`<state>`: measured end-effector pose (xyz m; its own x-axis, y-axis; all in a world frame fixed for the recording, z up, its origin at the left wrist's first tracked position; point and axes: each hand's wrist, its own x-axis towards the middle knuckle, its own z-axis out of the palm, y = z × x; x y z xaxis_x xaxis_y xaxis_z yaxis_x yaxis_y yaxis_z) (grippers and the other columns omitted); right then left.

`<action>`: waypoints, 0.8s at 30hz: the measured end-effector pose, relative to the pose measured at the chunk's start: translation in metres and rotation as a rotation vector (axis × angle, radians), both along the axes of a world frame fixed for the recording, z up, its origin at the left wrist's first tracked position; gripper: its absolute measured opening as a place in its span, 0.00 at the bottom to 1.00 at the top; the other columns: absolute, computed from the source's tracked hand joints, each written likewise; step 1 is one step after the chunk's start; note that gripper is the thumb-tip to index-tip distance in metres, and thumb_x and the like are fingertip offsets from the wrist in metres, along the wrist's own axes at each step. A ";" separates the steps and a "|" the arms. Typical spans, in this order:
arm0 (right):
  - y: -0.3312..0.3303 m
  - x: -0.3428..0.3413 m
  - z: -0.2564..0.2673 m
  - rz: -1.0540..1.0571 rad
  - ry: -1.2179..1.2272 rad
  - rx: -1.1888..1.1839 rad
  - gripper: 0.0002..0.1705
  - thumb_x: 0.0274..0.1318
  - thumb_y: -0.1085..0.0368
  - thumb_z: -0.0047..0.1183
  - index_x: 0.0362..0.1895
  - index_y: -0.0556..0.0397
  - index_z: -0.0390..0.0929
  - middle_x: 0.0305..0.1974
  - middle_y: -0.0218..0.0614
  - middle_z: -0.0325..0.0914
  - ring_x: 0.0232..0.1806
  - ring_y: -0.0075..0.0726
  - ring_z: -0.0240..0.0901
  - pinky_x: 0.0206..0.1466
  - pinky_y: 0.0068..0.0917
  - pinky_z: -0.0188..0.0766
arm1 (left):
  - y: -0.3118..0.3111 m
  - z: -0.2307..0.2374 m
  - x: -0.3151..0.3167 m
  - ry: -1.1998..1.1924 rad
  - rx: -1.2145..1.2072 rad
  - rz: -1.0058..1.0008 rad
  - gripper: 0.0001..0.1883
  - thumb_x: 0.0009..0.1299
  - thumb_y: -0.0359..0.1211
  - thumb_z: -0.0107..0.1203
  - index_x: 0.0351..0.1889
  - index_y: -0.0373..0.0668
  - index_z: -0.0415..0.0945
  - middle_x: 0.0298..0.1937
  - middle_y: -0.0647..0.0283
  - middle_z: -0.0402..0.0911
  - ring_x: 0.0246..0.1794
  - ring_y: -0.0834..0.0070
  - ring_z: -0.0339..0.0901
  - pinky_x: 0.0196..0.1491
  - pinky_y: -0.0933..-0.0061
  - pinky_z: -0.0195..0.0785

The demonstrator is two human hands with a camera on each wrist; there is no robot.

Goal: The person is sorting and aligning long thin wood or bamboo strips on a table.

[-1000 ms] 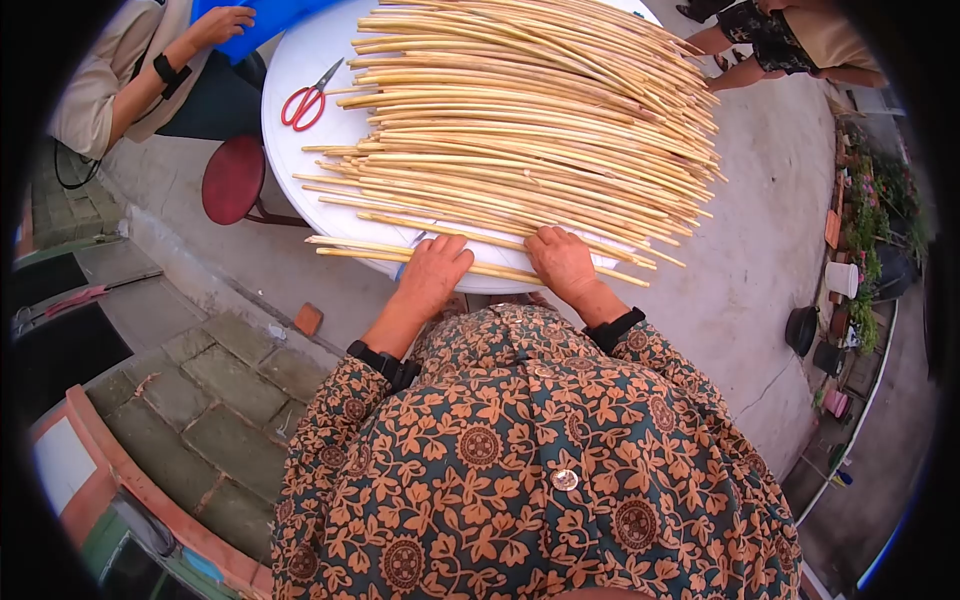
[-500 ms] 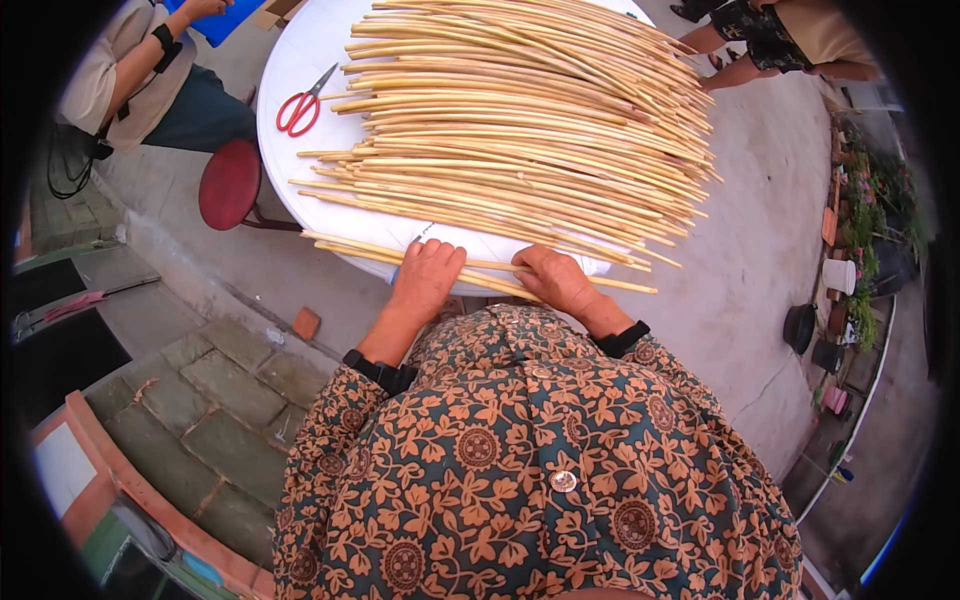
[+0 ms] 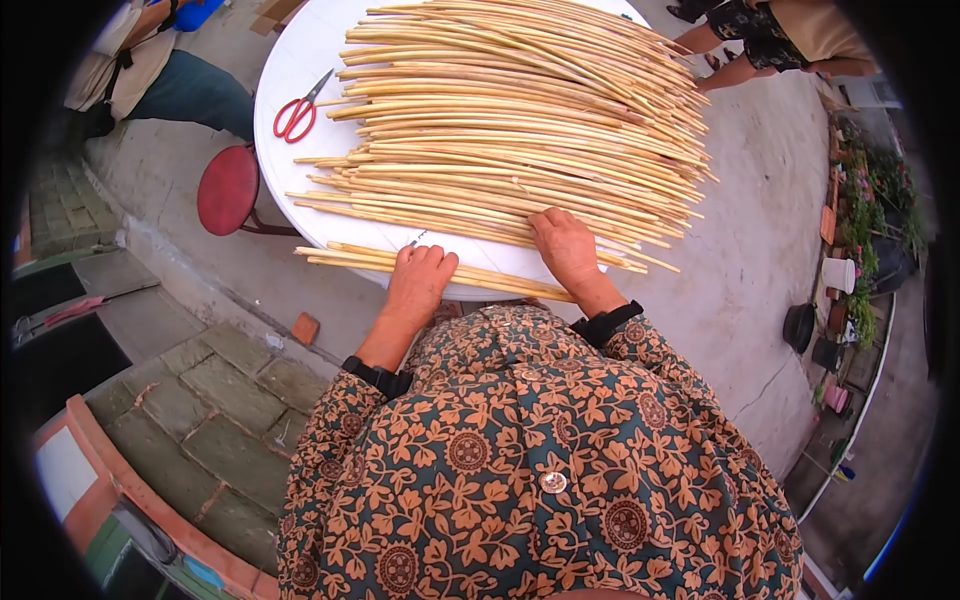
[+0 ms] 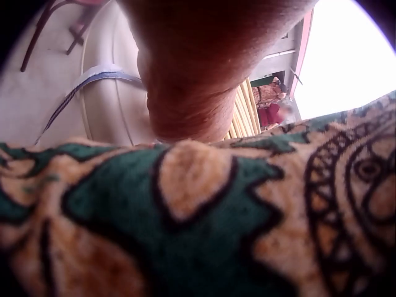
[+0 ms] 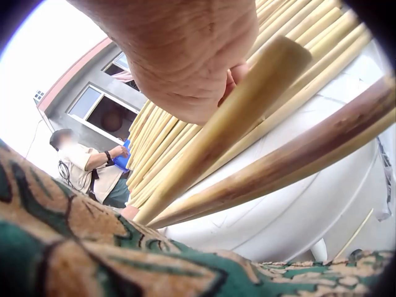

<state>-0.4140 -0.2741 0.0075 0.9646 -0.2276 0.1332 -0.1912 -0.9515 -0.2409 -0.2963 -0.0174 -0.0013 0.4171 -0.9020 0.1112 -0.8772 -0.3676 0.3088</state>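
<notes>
Left hand (image 3: 422, 277) is clamping its fingers over a few loose sticks (image 3: 510, 282), which are running along the table's (image 3: 285, 75) near edge. Right hand (image 3: 568, 252) is sitting at the near side of the big pile (image 3: 530, 120), can't tell if its fingers are pinching any. Scissors (image 3: 311, 99) are lying just left of the pile.

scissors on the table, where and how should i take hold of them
Probably best by the red handles, coming from the near left side of the table: they face that way, while the blades point away, toward the sticks.
</notes>
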 end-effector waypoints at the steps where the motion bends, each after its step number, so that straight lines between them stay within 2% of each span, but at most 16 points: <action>1: 0.001 0.001 0.001 -0.001 0.026 -0.004 0.04 0.56 0.66 0.56 0.37 0.46 0.79 0.35 0.33 0.76 0.40 0.42 0.78 0.41 0.39 0.77 | 0.000 0.000 0.000 -0.002 -0.010 0.002 0.10 0.64 0.28 0.52 0.44 0.48 0.73 0.39 0.64 0.72 0.47 0.64 0.73 0.60 0.56 0.61; 5: -0.002 0.008 0.002 0.035 0.147 -0.047 0.02 0.56 0.66 0.54 0.34 0.47 0.76 0.35 0.34 0.75 0.41 0.42 0.79 0.40 0.39 0.78 | -0.001 -0.001 0.000 0.043 -0.016 0.018 0.10 0.64 0.28 0.52 0.43 0.47 0.74 0.41 0.63 0.72 0.49 0.64 0.72 0.59 0.57 0.61; 14: 0.009 0.024 0.007 0.126 0.342 -0.133 0.05 0.55 0.67 0.54 0.37 0.47 0.78 0.39 0.36 0.79 0.41 0.42 0.80 0.42 0.38 0.78 | -0.003 -0.009 0.001 0.124 -0.033 0.045 0.13 0.65 0.25 0.52 0.47 0.46 0.76 0.51 0.60 0.76 0.55 0.59 0.72 0.59 0.58 0.62; 16: 0.008 0.027 0.019 0.133 0.274 -0.109 0.05 0.55 0.67 0.54 0.37 0.46 0.78 0.38 0.35 0.80 0.40 0.42 0.80 0.42 0.38 0.78 | -0.002 -0.010 0.001 0.113 -0.044 0.049 0.13 0.65 0.26 0.52 0.47 0.45 0.76 0.52 0.60 0.76 0.56 0.59 0.72 0.59 0.58 0.62; 19: 0.007 0.030 0.024 0.176 0.191 -0.084 0.06 0.54 0.67 0.55 0.38 0.43 0.79 0.36 0.32 0.80 0.39 0.41 0.80 0.41 0.38 0.77 | -0.002 -0.009 0.001 0.076 -0.127 0.037 0.10 0.64 0.28 0.51 0.44 0.46 0.74 0.46 0.62 0.75 0.53 0.63 0.72 0.57 0.60 0.62; 24: 0.017 0.040 0.034 0.255 -0.022 -0.084 0.07 0.54 0.66 0.56 0.38 0.42 0.80 0.31 0.30 0.76 0.36 0.41 0.78 0.39 0.39 0.75 | 0.001 -0.007 0.001 0.099 -0.039 0.041 0.11 0.64 0.27 0.51 0.44 0.45 0.75 0.43 0.63 0.75 0.50 0.62 0.73 0.55 0.60 0.63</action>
<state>-0.3743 -0.2572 0.0417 0.9861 0.0354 0.1624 0.0619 -0.9850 -0.1608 -0.2952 -0.0160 -0.0085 0.4639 -0.8800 0.1019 -0.8263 -0.3884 0.4078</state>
